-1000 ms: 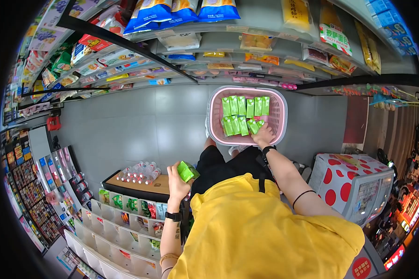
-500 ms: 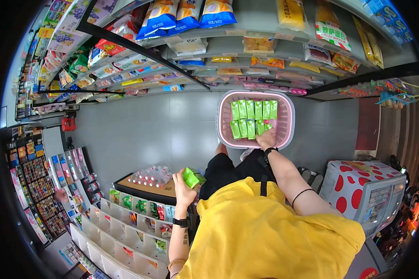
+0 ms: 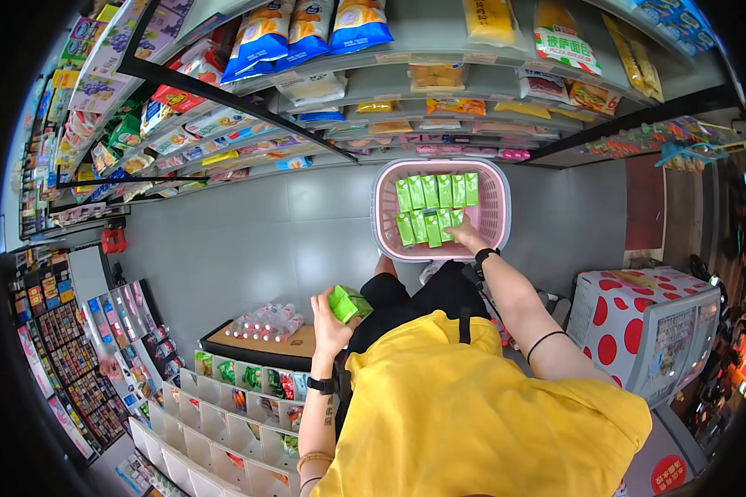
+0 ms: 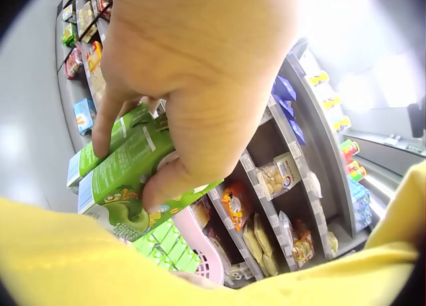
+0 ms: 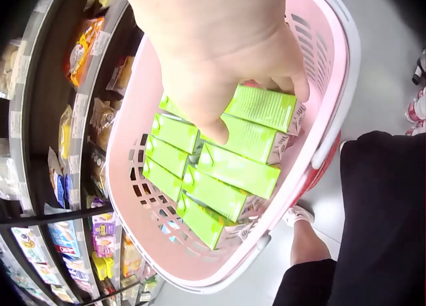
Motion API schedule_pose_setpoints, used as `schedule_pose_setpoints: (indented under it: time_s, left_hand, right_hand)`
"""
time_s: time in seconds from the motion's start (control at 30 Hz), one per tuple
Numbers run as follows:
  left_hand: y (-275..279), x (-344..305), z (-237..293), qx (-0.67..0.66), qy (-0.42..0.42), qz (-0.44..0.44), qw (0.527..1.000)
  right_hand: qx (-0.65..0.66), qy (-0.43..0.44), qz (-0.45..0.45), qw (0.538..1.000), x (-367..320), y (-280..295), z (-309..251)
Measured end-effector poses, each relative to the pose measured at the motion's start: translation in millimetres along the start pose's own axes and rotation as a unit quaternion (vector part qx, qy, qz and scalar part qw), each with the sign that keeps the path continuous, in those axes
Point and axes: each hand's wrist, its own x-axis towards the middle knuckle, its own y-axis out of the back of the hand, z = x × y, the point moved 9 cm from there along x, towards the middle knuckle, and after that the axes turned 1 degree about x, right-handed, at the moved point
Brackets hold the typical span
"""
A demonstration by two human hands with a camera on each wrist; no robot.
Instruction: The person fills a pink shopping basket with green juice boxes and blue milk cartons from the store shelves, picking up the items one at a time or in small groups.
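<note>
My left hand (image 3: 327,325) grips green drink cartons (image 3: 348,304) out to the left of my lap. In the left wrist view two cartons (image 4: 123,176) show side by side, with the thumb on the near one and fingers over the other. The right hand (image 3: 469,237) reaches into a pink basket (image 3: 502,192) at the right end of its nearer row. In the right wrist view its thumb and fingers straddle the end cartons (image 5: 261,110), pinching them. More green cartons (image 3: 436,190) stand in two rows inside; the palm covers part of them.
Shelves of packaged bread (image 3: 565,48) run along the far side. Left of me are a wooden-topped stand with bottles (image 3: 267,323) and white divided bins (image 3: 224,414). A red-dotted freezer (image 3: 609,331) stands at right. The basket rests on grey floor tiles (image 3: 249,240).
The right hand's end cartons, tilted a second ago, now line up more with the nearer row. The left hand keeps hold of its cartons. The head view has shifted slightly.
</note>
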Motion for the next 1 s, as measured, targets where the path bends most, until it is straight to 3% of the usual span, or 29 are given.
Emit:
schedule_pose_setpoints:
  time_s: [0.17, 0.2, 0.3, 0.37, 0.43, 0.5, 0.63, 0.67, 0.77, 0.8, 0.83, 0.9, 0.97, 1.0]
  left_hand:
    - [-5, 29, 44, -0.029, -0.029, -0.029, 0.999]
    - [-8, 35, 50, -0.037, -0.042, -0.032, 0.998]
    - [-20, 51, 70, -0.062, -0.063, -0.067, 0.994]
    - [-31, 61, 81, -0.073, -0.068, -0.103, 0.99]
    - [-43, 68, 92, -0.093, -0.073, -0.137, 0.983]
    - [-60, 73, 95, -0.147, -0.066, -0.197, 0.967]
    - [-84, 76, 114, -0.233, -0.06, -0.287, 0.927]
    - [-86, 76, 117, -0.25, -0.048, -0.298, 0.92]
    - [-93, 77, 106, -0.334, 0.042, -0.294, 0.895]
    - [-97, 76, 97, -0.367, 0.081, -0.285, 0.882]
    - [-95, 82, 87, -0.34, 0.064, -0.253, 0.904]
    - [-85, 95, 57, -0.284, 0.032, -0.183, 0.941]
    - [-82, 94, 22, -0.262, 0.073, -0.176, 0.946]
    - [-82, 91, 4, -0.254, 0.098, -0.183, 0.945]
  right_hand:
    - [-0.018, 0.024, 0.04, 0.999, -18, 21, -3]
    - [0.028, 0.058, -0.003, 0.998, -13, 12, -1]
    - [0.016, 0.166, 0.01, 0.986, -70, 14, -71]
    - [-0.028, 0.33, -0.052, 0.942, -145, 11, -146]
    - [0.058, 0.375, -0.237, 0.894, -222, 3, -202]
    - [0.057, 0.38, -0.315, 0.868, -248, -14, -212]
    - [0.029, 0.364, -0.313, 0.877, -259, -16, -212]
    - [0.08, 0.374, -0.297, 0.875, -254, -14, -205]
    - [0.115, 0.272, -0.304, 0.906, -233, -7, -175]
    - [0.092, 0.268, -0.27, 0.92, -221, 1, -163]
    - [0.108, 0.272, -0.238, 0.926, -205, 7, -152]
    - [0.126, 0.174, -0.185, 0.959, -166, 23, -114]
    - [0.2, 0.142, -0.091, 0.965, -139, 50, -97]
    - [0.16, 0.11, -0.041, 0.98, -117, 61, -77]
